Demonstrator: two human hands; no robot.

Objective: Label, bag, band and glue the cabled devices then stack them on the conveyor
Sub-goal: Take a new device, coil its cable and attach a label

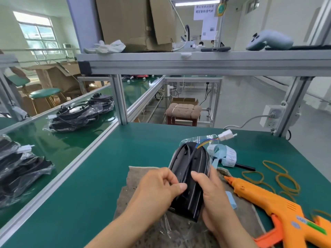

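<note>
A black cabled device (189, 169) in a clear plastic bag is held upright over a grey cloth (138, 178) on the green table. My left hand (159, 190) pinches its near left edge between thumb and fingers. My right hand (209, 197) grips its right side, thumb on the front face. Coloured wires lead from the device's top to a white connector (226, 136). On the conveyor (71, 145) to the left lie stacks of bagged devices (75, 117), with another stack of bagged devices (19, 167) nearer me.
An orange glue gun (279, 210) lies at the right on the table. Several yellow rubber bands (279, 178) are scattered behind it. A strip of labels (227, 156) lies beside the device. An overhead shelf (197, 59) carries a cardboard box, gloves and a controller.
</note>
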